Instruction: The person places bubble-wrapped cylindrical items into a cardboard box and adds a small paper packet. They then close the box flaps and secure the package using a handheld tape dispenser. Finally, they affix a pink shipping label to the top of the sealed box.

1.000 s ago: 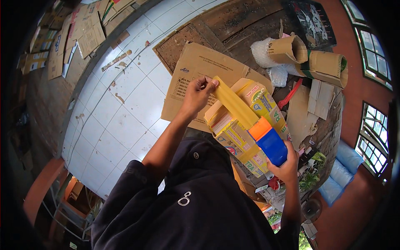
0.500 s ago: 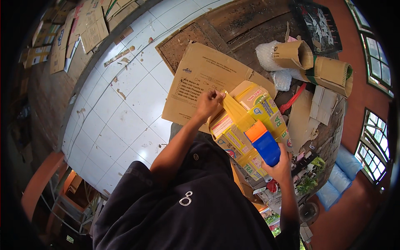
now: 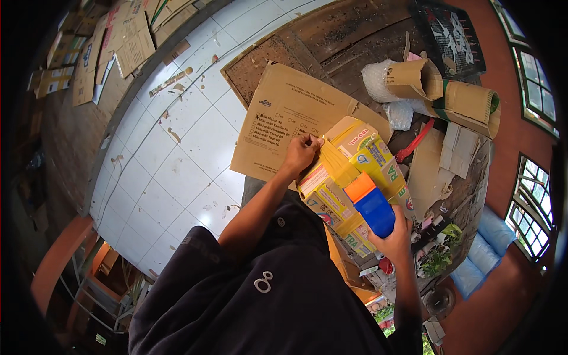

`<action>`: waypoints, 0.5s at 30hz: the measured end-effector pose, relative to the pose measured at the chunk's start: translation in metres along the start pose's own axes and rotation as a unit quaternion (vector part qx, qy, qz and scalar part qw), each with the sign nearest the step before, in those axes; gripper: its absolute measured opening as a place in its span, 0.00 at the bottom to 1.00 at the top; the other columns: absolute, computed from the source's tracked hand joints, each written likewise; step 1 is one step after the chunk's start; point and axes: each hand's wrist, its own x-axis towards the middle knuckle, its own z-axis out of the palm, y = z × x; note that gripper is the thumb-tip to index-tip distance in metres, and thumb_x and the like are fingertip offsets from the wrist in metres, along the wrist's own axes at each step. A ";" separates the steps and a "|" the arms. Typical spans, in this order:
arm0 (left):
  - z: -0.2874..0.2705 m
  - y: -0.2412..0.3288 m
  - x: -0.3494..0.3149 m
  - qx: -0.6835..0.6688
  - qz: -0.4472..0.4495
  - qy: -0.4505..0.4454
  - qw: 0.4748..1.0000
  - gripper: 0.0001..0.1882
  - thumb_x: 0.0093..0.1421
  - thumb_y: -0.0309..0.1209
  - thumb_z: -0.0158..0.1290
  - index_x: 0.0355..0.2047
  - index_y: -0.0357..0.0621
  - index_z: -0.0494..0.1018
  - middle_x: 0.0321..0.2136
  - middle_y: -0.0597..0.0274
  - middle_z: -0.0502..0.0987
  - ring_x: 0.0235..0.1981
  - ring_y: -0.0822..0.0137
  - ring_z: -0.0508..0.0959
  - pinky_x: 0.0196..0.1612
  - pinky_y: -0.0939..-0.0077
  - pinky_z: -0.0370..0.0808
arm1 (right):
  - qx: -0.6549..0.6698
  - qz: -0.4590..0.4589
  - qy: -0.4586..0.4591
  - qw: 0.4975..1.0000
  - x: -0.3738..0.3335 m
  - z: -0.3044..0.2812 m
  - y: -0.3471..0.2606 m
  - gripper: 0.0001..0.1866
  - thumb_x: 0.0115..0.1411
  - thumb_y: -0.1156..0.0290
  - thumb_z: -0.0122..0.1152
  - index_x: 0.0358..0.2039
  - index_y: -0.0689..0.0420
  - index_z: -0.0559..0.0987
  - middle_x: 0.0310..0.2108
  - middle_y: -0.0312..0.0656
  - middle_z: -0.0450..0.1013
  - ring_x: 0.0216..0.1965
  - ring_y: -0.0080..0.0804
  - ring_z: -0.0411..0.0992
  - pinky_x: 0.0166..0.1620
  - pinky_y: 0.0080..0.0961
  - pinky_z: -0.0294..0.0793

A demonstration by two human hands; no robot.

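Centre-right: right hand grasping blue dispenser; left hand pinching yellow tape over the carton — taping step, seemingly; next move likely calls for pressing it flat.

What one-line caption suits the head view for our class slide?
Left hand pinches yellow tape; right hand grips a blue-and-orange dispenser over a yellow carton.

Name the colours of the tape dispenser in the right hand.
The tape dispenser is blue with an orange end; head view.
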 end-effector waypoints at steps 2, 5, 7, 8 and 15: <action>0.000 -0.003 0.000 0.055 0.037 0.004 0.998 0.15 0.67 0.38 0.59 0.32 0.38 0.77 0.23 0.66 0.77 0.24 0.75 0.71 0.31 0.74 0.71 | -0.016 0.010 0.001 1.000 0.001 0.002 0.001 0.37 0.44 0.65 0.74 0.56 0.52 0.68 0.45 0.51 0.74 0.44 0.60 0.71 0.47 0.54 0.73; 0.002 0.003 -0.007 0.126 0.068 0.024 0.989 0.16 0.66 0.41 0.60 0.33 0.38 0.76 0.24 0.65 0.75 0.25 0.73 0.71 0.32 0.72 0.71 | -0.021 0.016 0.005 1.000 0.004 0.004 0.000 0.37 0.45 0.64 0.74 0.56 0.52 0.67 0.46 0.51 0.74 0.45 0.60 0.70 0.48 0.54 0.72; 0.003 0.004 -0.009 0.129 0.085 0.048 0.987 0.17 0.66 0.42 0.60 0.34 0.39 0.74 0.23 0.64 0.73 0.26 0.70 0.72 0.33 0.70 0.71 | -0.021 0.018 0.004 1.000 0.006 0.005 -0.002 0.38 0.46 0.63 0.74 0.57 0.52 0.67 0.47 0.51 0.74 0.46 0.60 0.70 0.49 0.54 0.72; 0.003 0.000 -0.009 0.110 0.095 0.063 0.987 0.17 0.65 0.42 0.60 0.35 0.40 0.73 0.24 0.63 0.73 0.27 0.70 0.72 0.34 0.69 0.71 | -0.024 0.019 0.001 1.000 0.007 0.004 -0.003 0.38 0.46 0.63 0.74 0.57 0.52 0.67 0.47 0.51 0.74 0.46 0.61 0.70 0.50 0.54 0.71; 0.008 0.002 -0.008 0.162 0.135 0.067 0.975 0.14 0.65 0.40 0.59 0.37 0.43 0.70 0.25 0.58 0.70 0.29 0.61 0.74 0.36 0.64 0.71 | -0.014 0.017 -0.004 1.000 0.006 0.004 0.000 0.39 0.45 0.64 0.74 0.57 0.53 0.66 0.47 0.53 0.74 0.48 0.61 0.69 0.52 0.54 0.70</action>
